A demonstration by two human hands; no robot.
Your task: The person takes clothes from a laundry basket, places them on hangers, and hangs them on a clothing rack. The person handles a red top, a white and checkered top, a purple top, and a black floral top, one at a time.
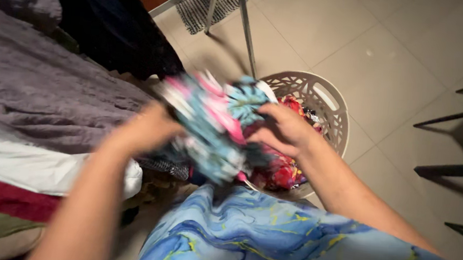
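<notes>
Both of my hands grip a colourful patterned garment [213, 126] in blue, pink and white, blurred by motion. My left hand [147, 127] holds its left side and my right hand [283, 129] holds its right side. The garment hangs just above and left of a white plastic laundry basket [328, 107] with a lattice wall. Red and multicoloured clothes [280, 171] lie inside the basket. Below my arms spreads blue marbled fabric with yellow streaks [267, 241].
At the left hang several garments: a grey one [44, 90], a white one [28, 167], a dark red one [4, 198] and a dark one [125, 25]. A metal rack leg [247, 30] stands behind the basket. Dark chair legs [451, 172] are at the right on the tiled floor.
</notes>
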